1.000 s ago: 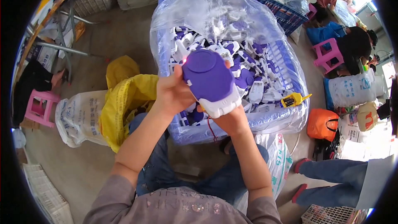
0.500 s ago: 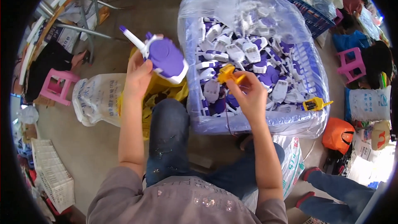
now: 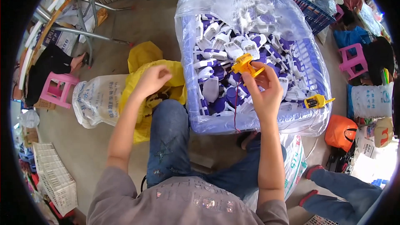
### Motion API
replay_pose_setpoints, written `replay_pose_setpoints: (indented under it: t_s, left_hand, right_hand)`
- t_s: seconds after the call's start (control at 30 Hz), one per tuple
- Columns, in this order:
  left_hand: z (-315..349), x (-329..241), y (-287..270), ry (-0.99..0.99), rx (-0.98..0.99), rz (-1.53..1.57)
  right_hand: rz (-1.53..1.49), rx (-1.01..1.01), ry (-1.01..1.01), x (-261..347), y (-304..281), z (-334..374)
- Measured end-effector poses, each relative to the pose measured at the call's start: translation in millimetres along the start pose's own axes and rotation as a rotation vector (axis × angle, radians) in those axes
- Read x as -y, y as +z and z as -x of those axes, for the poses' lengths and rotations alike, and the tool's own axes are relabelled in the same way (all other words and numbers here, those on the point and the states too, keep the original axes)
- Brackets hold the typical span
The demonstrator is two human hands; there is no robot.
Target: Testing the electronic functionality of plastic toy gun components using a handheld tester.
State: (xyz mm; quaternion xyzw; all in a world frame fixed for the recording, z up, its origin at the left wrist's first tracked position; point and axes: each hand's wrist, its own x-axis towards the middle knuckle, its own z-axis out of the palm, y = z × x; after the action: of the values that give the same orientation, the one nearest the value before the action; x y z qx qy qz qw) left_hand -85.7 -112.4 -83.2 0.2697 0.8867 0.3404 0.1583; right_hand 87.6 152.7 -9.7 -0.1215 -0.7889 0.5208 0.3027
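My left hand (image 3: pixel 153 82) is over the yellow plastic bag (image 3: pixel 177 73), its fingers loosely curled with nothing visible in them. Over the near part of the blue tub (image 3: pixel 225 126), my right hand (image 3: pixel 266 88) pinches a yellow plastic piece (image 3: pixel 243 63). A thin dark red wire (image 3: pixel 236 108) hangs down from that piece toward the tub's near rim. Below it lie many purple-and-white plastic toy-like units (image 3: pixel 211 89), heaped in the tub. A yellow battery holder (image 3: pixel 317 101) with dark cells showing rests on the tub's right near corner.
Clear plastic film (image 3: pixel 227 0) drapes the tub. A white woven sack (image 3: pixel 98 100) stands left of the yellow bag. Pink stools (image 3: pixel 58 89) sit at both sides, with a white crate (image 3: pixel 54 179) at lower left. Another person's legs (image 3: pixel 341 191) show at lower right, near an orange bag (image 3: pixel 341 131).
The purple-and-white unit has left my left hand, which moved lower over the yellow bag. My right hand, still gripping the yellow piece, has shifted slightly right and the piece has turned.
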Motion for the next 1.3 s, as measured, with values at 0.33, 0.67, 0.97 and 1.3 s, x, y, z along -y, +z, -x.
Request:
replay_pose_setpoints:
  t_s: [0.33,0.67,0.97,1.3]
  left_hand:
    - [-81,-83,96,0.406,0.123,-0.626]
    - [-112,-76,103,0.307,0.03,-0.439]
    - [-50,-163,35,-0.093,0.625,1.447]
    - [-37,-143,66,-0.218,0.586,1.617]
  right_hand:
    - [-0.315,-0.124,0.092,-5,-10,-10]
    - [-0.417,-0.187,0.104,-13,-28,-8]
    - [-0.681,-0.013,0.296,-4,-29,-5]
    - [-0.858,0.088,0.416,7,-1,5]
